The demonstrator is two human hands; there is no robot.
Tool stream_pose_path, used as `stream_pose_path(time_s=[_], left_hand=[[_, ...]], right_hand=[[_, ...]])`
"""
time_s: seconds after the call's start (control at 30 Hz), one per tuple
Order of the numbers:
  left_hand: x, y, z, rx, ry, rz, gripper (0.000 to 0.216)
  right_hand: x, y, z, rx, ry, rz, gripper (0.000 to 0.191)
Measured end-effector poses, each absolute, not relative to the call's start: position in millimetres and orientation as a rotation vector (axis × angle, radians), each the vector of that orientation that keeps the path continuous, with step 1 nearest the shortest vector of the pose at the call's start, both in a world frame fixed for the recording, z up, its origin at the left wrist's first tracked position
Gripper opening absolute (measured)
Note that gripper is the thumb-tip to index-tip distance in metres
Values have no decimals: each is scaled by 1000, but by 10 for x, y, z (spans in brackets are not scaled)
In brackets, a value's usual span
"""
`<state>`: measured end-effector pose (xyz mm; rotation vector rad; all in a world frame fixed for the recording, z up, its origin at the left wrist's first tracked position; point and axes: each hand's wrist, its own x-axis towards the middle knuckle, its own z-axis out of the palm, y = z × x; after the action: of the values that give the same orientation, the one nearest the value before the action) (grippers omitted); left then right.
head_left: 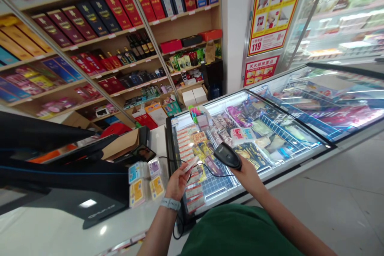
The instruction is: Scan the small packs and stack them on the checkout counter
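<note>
In my right hand (pixel 244 172) is a black barcode scanner (pixel 226 155), held over the glass top of a chest freezer (pixel 211 198). Its thin black cable (pixel 214 175) runs left past my other hand. My left hand (pixel 178 182), with a grey watch band (pixel 171 204) at the wrist, pinches a small pale paper label (pixel 191 164). Down the freezer's left side lies a column of similar red-and-white labels (pixel 186 152). The scanner's head points toward the upper left, a short way right of the label.
Plastic tubs (pixel 138 192) stand on the white counter to the left, beside a black checkout machine (pixel 66 180). Shelves of boxed bottles (pixel 99 16) rise behind. A colourful round item (pixel 196 116) rests on the freezer's far left corner. Grey floor tiles (pixel 339 192) lie to the right.
</note>
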<state>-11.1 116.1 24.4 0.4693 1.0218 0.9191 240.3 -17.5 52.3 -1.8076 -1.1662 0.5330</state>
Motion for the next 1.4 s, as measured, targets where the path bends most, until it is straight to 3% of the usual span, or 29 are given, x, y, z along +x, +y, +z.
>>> stream_pose_path(time_s=[0.13,0.3,0.37,0.63,0.97,1.4], left_hand=[[-141,1194,277,581,1050,908,25],[-197,1218,215,686,1071,942,73],[-216,1227,159,647,1085,925,79],[-179,1285,83,574,973,847,49],[-115,1345,198,737,992,954,54],[-7,1399,363,784,1016,977,50]], right_hand=[[2364,-94,527,-1783,-1202,557,33],[2337,-53,532,-1766,-1220,555,33],[2329,-54,539,-1765,-1220,549,33],[2266,-58,588,-1804,-1247,590,32],[2200,-81,570,-1820,-1338,603,21],[2215,-85,571,-1783,-1485,514,41]])
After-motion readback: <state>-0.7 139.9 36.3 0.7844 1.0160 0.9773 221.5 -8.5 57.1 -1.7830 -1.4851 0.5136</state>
